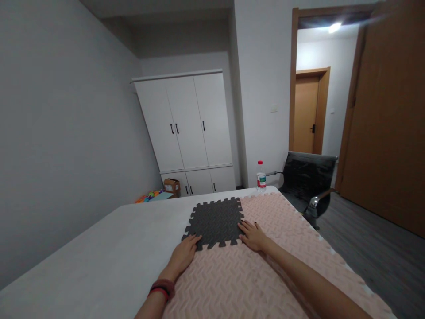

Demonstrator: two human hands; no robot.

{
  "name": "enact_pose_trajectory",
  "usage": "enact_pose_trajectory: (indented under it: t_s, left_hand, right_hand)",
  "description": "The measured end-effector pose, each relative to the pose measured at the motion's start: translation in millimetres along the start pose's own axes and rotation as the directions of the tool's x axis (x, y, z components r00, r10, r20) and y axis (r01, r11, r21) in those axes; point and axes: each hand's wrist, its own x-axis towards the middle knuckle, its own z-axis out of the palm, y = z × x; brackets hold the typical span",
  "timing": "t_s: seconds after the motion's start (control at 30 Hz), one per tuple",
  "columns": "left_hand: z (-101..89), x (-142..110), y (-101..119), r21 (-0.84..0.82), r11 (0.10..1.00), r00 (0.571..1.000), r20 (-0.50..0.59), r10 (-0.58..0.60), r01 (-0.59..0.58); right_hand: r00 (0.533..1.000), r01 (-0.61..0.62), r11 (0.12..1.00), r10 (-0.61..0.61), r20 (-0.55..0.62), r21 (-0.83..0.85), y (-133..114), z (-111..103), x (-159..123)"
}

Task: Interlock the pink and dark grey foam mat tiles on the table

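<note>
A dark grey foam puzzle tile (215, 219) with toothed edges lies on a white table (109, 248), set against pink foam tiles (272, 248) that cover the table's right part. My left hand (184, 252) lies flat with fingers stretched, its tips on the grey tile's near left corner. My right hand (252, 235) also lies flat and open, pressing the grey tile's near right corner where it meets the pink tiles. A red and dark band sits on my left wrist. Neither hand holds anything.
A plastic water bottle (260, 176) with a red cap stands at the table's far edge. A black office chair (308, 184) stands to the right of the table. Behind are a white wardrobe (189, 128), a cardboard box (172, 186), colourful toys on the floor, and an open wooden door (388, 128).
</note>
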Motion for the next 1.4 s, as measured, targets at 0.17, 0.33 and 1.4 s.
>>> enact_pose_trajectory:
  t_s: [0.17, 0.33, 1.4]
  left_hand:
    - [6.7, -6.8, 4.0, -0.036, 0.996, 0.996, 0.03, -0.078, 0.079]
    - [-5.1, -2.4, 6.8, -0.063, 0.993, 0.992, 0.075, -0.097, 0.102]
    - [7.8, 56.8, 98.6, -0.135, 0.99, 0.98, 0.186, 0.071, -0.046]
  right_hand:
    - [1.0, 0.013, 0.999, -0.013, -0.005, 0.044, 6.0, -3.9, 1.7]
    - [0.992, -0.071, 0.997, 0.073, -0.106, 0.021, 58.6, -32.8, -15.2]
    - [0.898, -0.425, 0.88, 0.382, -0.218, -0.212, 177.2, -50.6, -81.2]
